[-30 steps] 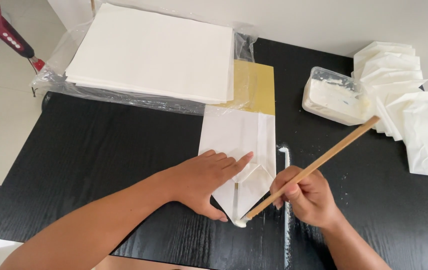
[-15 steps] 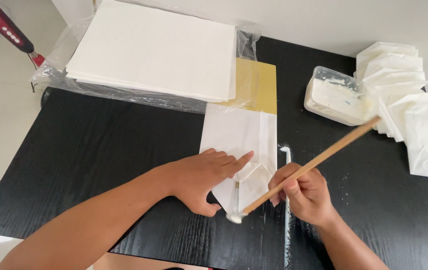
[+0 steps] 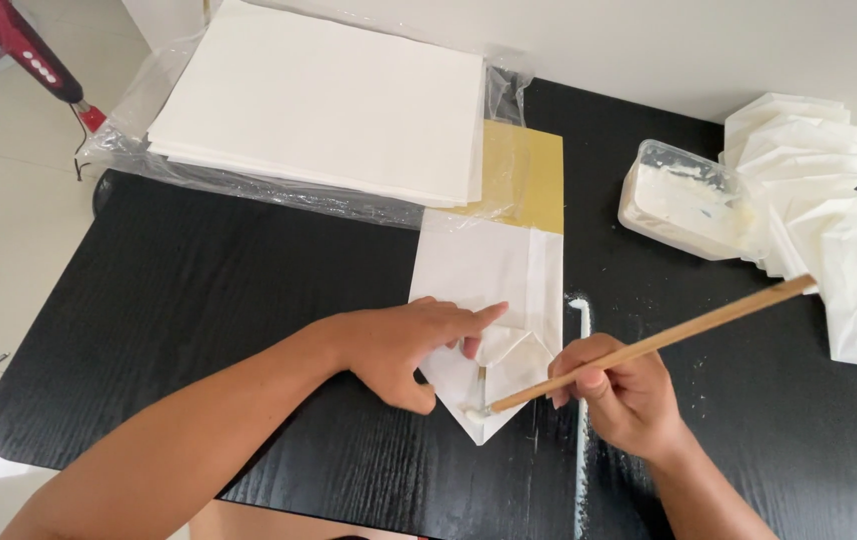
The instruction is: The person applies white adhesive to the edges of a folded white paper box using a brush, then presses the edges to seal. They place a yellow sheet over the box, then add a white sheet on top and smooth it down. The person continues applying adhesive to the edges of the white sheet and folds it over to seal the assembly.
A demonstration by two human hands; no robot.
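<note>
Down toward the fold's point slides the stick [image 3: 649, 343], pinched in my right hand [image 3: 621, 393]; my left hand [image 3: 411, 345] lies flat on the paper bag [image 3: 484, 275].

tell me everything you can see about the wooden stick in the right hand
The wooden stick is long, thin and light brown, like bare wood. The right hand pinches it near its lower end, slanting up to the right. Its lower tip, coated white, touches the folded white paper that the left hand presses on the black table.
</note>
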